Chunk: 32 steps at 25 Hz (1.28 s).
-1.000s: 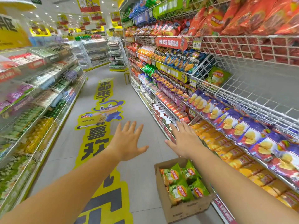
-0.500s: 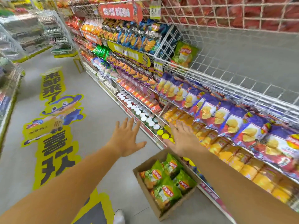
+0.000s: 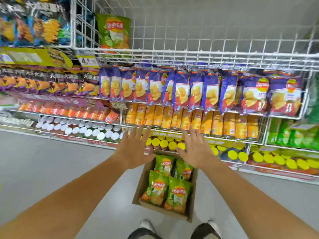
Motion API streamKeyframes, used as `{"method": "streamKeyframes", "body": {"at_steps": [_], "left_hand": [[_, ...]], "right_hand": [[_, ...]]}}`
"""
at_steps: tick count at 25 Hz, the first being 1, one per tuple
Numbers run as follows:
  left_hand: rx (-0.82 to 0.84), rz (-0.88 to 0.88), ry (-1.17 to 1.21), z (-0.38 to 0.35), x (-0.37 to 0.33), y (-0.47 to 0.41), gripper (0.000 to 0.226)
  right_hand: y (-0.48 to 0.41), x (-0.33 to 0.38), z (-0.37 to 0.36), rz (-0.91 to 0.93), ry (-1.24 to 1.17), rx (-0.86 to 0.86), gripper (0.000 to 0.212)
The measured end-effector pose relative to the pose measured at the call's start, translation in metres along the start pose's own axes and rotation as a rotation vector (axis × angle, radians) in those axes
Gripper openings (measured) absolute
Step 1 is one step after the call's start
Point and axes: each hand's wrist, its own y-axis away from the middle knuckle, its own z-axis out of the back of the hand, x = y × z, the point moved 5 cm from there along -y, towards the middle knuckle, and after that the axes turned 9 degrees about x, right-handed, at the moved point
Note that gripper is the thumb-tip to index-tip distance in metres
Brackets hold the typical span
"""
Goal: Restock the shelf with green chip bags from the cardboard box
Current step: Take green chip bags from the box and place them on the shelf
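Down on the floor (image 3: 51, 169), just in front of my shoes (image 3: 146, 225), sits the cardboard box (image 3: 142, 183). It is open-topped, and its far edge is close to the yellow-lidded cans (image 3: 164, 143) on the lowest shelf. Four green chip bags (image 3: 170, 188) lie face up inside. There may be more underneath, but the view does not let me tell.

Both hands hover over the box's far edge, apart from each other and touching nothing. On the left hand (image 3: 133, 149) the grip is wide, with the fingers straight and spread. On the right hand (image 3: 194, 150) the grip is equally wide, palm down.

Higher up, one lone green bag (image 3: 113, 34) stands at the left end of the white wire shelf (image 3: 189, 54), against its side grid. Below that shelf's front edge runs a row of purple bags (image 3: 181, 90), with orange bags (image 3: 189, 120) on the shelf under them.
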Motion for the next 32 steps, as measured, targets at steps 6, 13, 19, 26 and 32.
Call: {"method": "streamKeyframes", "body": {"at_steps": [6, 13, 19, 26, 32], "left_hand": [[0.087, -0.143, 0.009, -0.089, -0.022, -0.067, 0.107], [0.244, -0.172, 0.146, -0.271, -0.050, -0.113, 0.114], [0.378, -0.120, 0.265, -0.400, -0.067, -0.112, 0.117], [0.527, 0.257, 0.798, -0.492, -0.080, -0.144, 0.126], [0.577, 0.432, 1.286, -0.549, -0.090, -0.154, 0.122]], "right_hand": [[-0.018, -0.024, -0.093, -0.183, -0.085, 0.114, 0.083], [-0.045, -0.037, -0.261, -0.240, -0.194, 0.290, 0.082], [-0.048, -0.042, -0.394, -0.316, -0.304, 0.418, 0.088], [-0.061, -0.068, -0.497, -0.704, -0.973, 0.256, 0.100], [-0.068, -0.082, -0.540, -0.808, -1.247, 0.304, 0.069]]}}
